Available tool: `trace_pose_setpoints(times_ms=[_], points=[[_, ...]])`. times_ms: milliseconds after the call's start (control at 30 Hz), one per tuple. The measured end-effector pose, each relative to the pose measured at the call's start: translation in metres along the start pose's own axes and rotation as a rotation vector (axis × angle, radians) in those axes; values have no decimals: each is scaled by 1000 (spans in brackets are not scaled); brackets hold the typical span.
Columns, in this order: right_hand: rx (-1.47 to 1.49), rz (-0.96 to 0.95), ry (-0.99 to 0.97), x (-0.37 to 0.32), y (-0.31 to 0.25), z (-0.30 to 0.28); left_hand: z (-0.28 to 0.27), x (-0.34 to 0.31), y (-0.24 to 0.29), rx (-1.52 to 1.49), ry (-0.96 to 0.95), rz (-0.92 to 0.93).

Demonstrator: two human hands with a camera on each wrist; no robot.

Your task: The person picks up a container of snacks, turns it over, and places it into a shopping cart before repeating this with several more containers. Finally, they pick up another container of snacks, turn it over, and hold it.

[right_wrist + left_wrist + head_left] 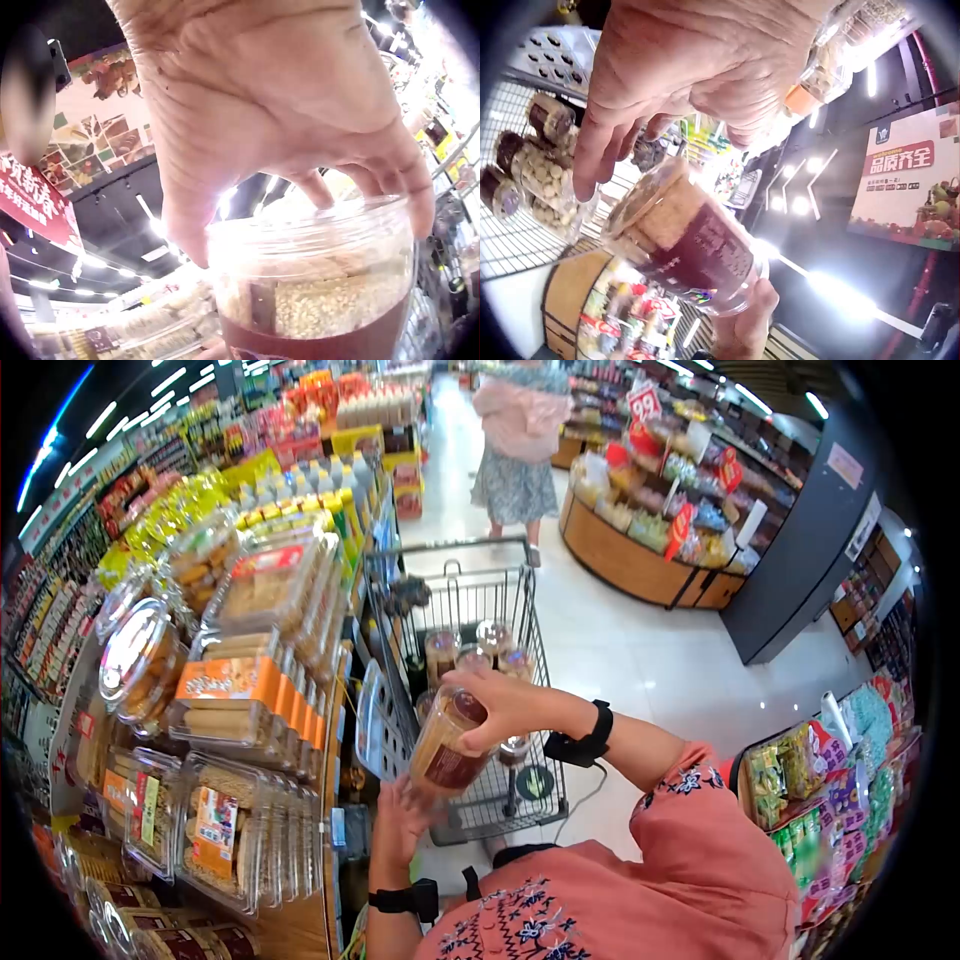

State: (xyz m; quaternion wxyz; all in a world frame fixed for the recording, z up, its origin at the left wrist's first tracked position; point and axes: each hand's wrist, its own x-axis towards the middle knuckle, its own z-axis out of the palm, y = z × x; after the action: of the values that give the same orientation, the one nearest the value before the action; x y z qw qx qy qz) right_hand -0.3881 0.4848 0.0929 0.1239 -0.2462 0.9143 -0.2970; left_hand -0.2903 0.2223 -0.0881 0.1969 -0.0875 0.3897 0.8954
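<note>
Gripping snack-filled jar [452, 745], right hand [510, 705]; cart [450, 543] holds similar jars [495, 635].

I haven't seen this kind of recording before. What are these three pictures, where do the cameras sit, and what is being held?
There is no machine here: a person in a shop works with bare hands. The wide picture comes from a camera worn on the head, looking down at both hands. The other two come from cameras strapped to the wrists. Each looks past its own hand, so that hand fills much of the frame.

The right hand grips a clear jar by its top, with the fingers curled round the rim. The jar has a dark red label and is full of small snacks. The left hand touches its base from below.

There is no table. Beyond the hands stands a wire cart with more jars in it. To the left are stacked clear boxes of biscuits.
</note>
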Motion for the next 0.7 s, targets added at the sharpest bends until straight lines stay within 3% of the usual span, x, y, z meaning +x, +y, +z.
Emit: trace_pose_setpoints(times_ms=[133,200,400,500,533,700], points=[[7,-186,4,-14,-65,-11,46,-32,36,-105,-270,108],[-45,-177,-37,-27,-116,-23,50,-55,45,-151,-276,151],[69,-353,-132,-13,-172,-13,62,-137,65,-146,-212,401],[42,-410,-177,-6,-203,-3,36,-152,66,-102,-216,489],[28,-503,-163,0,-208,4,31,-160,65,-163,-165,480],[55,-582,-231,15,-251,33,17,-207,74,-174,13,580]])
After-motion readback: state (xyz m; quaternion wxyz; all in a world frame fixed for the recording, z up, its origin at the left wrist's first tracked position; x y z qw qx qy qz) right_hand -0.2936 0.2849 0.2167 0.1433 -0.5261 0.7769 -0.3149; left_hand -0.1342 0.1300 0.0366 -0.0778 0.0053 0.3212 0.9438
